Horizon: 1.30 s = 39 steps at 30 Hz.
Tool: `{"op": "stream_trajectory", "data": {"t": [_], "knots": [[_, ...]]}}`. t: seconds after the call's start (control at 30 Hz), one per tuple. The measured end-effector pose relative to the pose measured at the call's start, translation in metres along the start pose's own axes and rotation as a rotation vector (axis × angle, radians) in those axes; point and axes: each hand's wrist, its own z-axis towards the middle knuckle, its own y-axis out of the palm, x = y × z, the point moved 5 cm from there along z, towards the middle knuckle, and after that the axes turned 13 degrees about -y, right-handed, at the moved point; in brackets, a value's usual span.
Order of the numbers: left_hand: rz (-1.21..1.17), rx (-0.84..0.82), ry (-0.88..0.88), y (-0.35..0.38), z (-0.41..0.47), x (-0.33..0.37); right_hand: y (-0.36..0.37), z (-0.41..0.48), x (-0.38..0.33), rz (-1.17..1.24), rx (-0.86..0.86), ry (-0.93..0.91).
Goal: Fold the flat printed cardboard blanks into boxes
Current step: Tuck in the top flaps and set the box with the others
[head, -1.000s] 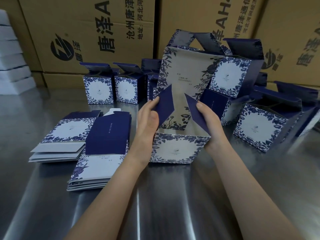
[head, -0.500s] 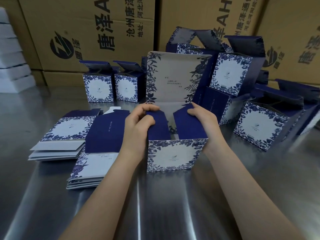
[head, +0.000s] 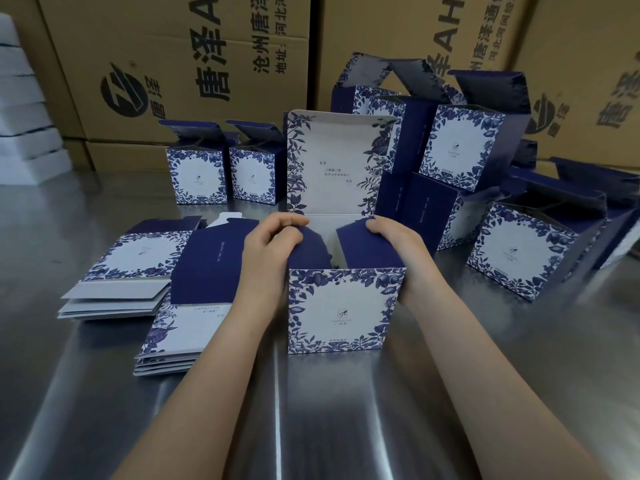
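A blue-and-white floral box [head: 341, 311] stands upright on the steel table [head: 346, 410] in front of me. Its white-lined lid [head: 332, 164] points straight up at the back. My left hand [head: 268, 252] grips the box's left side, fingers curled over the dark blue left flap. My right hand [head: 398, 247] grips the right side, fingers curled over the right flap. Both flaps lean inward over the open top. Two stacks of flat printed blanks lie to the left, one [head: 117, 271] farther left and one [head: 183, 313] beside my left wrist.
Two folded boxes [head: 221, 174] with raised lids stand behind the blanks. A crowded pile of folded boxes [head: 485, 188] fills the right side. Large brown shipping cartons [head: 173, 64] wall off the back. White foam blocks [head: 24, 116] are stacked at the far left.
The box went from tilted and half-formed to standing square on the table. Both hands pushed the side flaps down and inward, and the lid swung upright.
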Motion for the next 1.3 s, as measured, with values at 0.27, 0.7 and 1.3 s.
{"op": "stream_trajectory", "data": {"t": [0.27, 0.7, 1.3], "knots": [[0.042, 0.03, 0.002, -0.002, 0.004, -0.002, -0.002, 0.001, -0.001, -0.043, -0.011, -0.018], [0.016, 0.006, -0.013, -0.001, 0.002, 0.0, -0.003, 0.005, 0.0, 0.005, -0.099, -0.063], [0.025, -0.124, -0.137, 0.002, 0.003, -0.006, -0.003, -0.001, 0.001, 0.016, -0.277, -0.094]]}}
